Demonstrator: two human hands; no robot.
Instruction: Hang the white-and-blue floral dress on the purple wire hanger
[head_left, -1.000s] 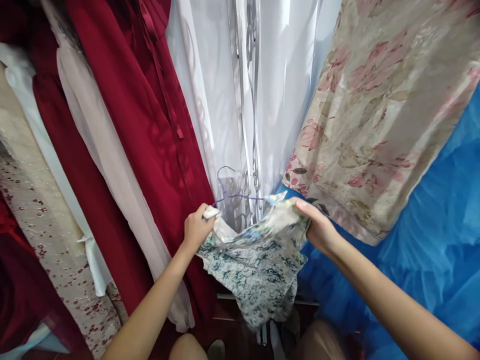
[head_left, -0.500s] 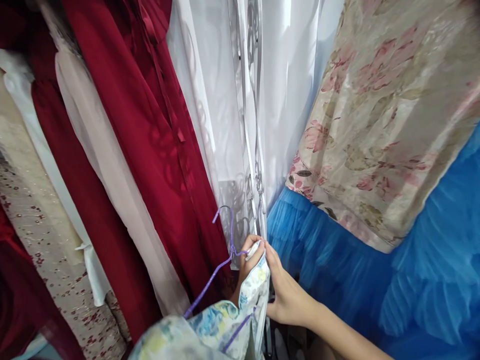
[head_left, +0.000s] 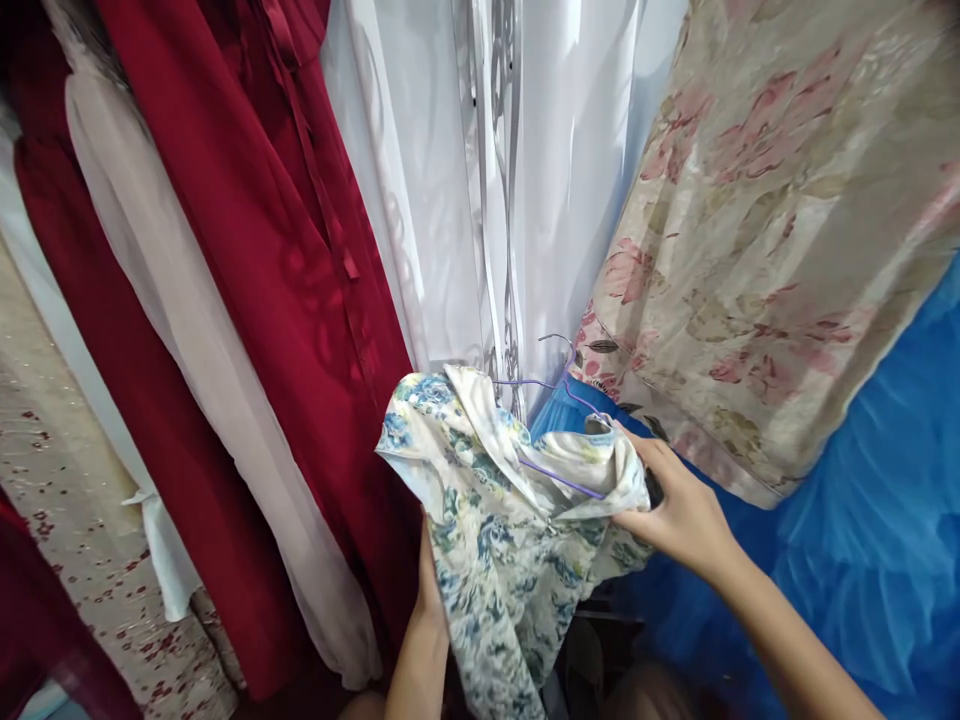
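The blue-flowered garment [head_left: 487,530] on its purple hanger [head_left: 562,482] is just below the white sheer dress [head_left: 450,200]. The right hand [head_left: 679,510] pinches its shoulder fold, with the cloth between thumb and fingers. The left hand [head_left: 430,590] is behind the cloth and its fingers are hidden, so I cannot tell their state.

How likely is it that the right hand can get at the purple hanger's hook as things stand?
Probably yes. The hook stands bare above the blue-patterned garment, just up from the right hand, nothing between them. That hand grips the garment's shoulder, so it would have to let go.
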